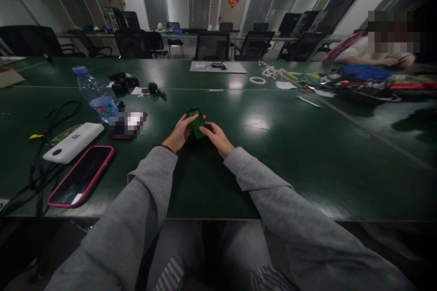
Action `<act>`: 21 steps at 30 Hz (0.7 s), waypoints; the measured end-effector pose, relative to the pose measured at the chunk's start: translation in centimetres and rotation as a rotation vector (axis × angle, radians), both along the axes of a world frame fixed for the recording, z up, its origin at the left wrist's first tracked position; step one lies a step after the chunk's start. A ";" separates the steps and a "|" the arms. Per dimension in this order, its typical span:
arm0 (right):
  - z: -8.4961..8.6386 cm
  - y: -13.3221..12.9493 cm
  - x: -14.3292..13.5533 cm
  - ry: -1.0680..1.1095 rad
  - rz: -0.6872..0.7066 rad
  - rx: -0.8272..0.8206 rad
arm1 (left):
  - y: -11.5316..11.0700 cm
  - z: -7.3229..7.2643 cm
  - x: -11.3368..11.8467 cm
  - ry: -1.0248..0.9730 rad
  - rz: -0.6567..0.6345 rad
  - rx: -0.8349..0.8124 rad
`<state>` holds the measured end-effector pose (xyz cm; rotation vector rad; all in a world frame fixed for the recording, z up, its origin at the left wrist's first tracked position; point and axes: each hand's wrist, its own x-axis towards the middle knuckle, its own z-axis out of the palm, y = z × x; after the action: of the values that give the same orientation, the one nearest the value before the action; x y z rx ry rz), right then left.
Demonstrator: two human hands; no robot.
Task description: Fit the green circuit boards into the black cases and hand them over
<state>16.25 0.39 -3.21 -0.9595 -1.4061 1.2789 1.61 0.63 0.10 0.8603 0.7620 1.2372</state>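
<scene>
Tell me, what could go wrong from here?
The green-faced device, gripped by the left hand and right hand, might slip and hit the table. The pink-cased phone lies near the table's front edge, beside the left sleeve, so a sweep of that arm could perhaps nudge it off.

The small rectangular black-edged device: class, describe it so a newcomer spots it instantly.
From the broad green table, follow the grey fabric sleeves to the left hand and right hand. Both hold the device; unlike the dark, pink-rimmed phone on the left, its face is green.
</scene>
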 end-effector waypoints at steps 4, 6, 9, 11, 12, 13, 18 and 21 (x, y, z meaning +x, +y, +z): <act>0.5 -0.3 0.1 0.037 0.066 -0.003 | -0.2 0.0 0.0 -0.011 -0.041 0.017; 0.5 -0.3 0.1 0.053 0.074 -0.010 | -0.4 0.1 0.1 -0.024 -0.070 0.031; 0.4 -0.3 0.0 0.065 0.062 -0.003 | -0.6 0.3 0.2 -0.047 -0.092 0.032; 0.3 -0.2 -0.1 0.051 0.055 -0.008 | -0.7 0.4 0.2 -0.051 -0.094 0.000; 0.2 -0.2 -0.1 0.045 0.054 -0.013 | -0.7 0.4 0.2 -0.053 -0.095 -0.018; 0.1 -0.1 -0.1 0.041 0.052 -0.017 | -0.6 0.4 0.3 -0.058 -0.096 -0.034; -0.5 0.4 0.0 -0.004 -0.032 0.013 | -0.5 0.3 0.5 -0.064 -0.084 -0.063; -0.7 0.9 0.4 -0.069 -0.165 0.081 | -0.4 0.1 0.7 -0.035 -0.064 -0.092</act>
<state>16.62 1.31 -3.92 -1.0506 -1.3900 1.0684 2.33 0.21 0.24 0.7802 0.7524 1.1490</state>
